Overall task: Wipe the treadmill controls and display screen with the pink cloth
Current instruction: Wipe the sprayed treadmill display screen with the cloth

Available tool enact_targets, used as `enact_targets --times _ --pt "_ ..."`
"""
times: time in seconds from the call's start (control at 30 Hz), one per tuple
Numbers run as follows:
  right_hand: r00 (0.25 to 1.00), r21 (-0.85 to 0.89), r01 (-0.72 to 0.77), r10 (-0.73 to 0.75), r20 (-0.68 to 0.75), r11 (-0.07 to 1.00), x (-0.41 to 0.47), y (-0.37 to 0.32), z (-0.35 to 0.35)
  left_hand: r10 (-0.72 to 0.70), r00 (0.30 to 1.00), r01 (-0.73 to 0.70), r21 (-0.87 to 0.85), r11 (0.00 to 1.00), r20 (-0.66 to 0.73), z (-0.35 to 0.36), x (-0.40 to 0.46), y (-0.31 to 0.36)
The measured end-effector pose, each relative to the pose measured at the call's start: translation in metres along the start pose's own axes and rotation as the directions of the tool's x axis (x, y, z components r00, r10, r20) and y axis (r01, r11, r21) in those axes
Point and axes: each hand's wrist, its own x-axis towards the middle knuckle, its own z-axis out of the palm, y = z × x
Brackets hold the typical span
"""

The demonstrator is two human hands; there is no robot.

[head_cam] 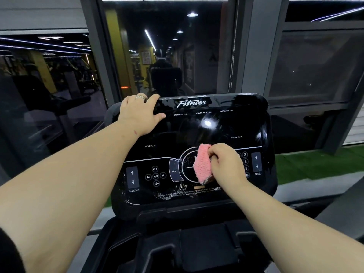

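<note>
The right hand [226,164] grips the cloth [202,164] on the buttons [155,175]; pressing might start the treadmill. The left hand [137,115] lies flat, far left.

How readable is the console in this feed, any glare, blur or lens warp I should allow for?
Head view: a bright ceiling-light glare spot sits on the glossy display screen above the pink cloth; printed labels stay sharp. The room is dim, and the window mirrors the gym lights. Wide-angle warp bends the frame edges and stretches both forearms.
</note>
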Motion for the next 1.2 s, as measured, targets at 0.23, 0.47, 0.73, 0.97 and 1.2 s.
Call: enact_targets --times 0.23,0.47,0.73,0.97,1.2 --pt "0.963 -0.193 0.271 -0.263 0.066 0.943 -0.026 -0.02 0.029 -0.004 1.0 0.004 0.0 1.0 0.002 0.0 0.001 0.0" --pt "0.965 -0.165 0.138 -0.17 -0.198 0.977 -0.007 0.024 0.004 -0.002 1.0 0.002 0.013 1.0 -0.006 0.002 0.002 0.001" --pt "0.915 0.1 0.395 -0.401 0.04 0.913 -0.036 -0.044 0.06 -0.008 1.0 0.008 -0.009 1.0 -0.001 -0.002 0.001 0.001" --pt "0.959 0.03 -0.099 0.104 -0.262 0.995 -0.01 -0.01 0.027 -0.012 1.0 0.012 -0.002 1.0 0.003 0.001 0.002 0.001" --pt "0.947 0.037 0.311 -0.313 0.074 0.95 -0.024 -0.026 0.046 0.006 1.0 -0.006 0.014 1.0 -0.002 0.002 0.002 0.001"
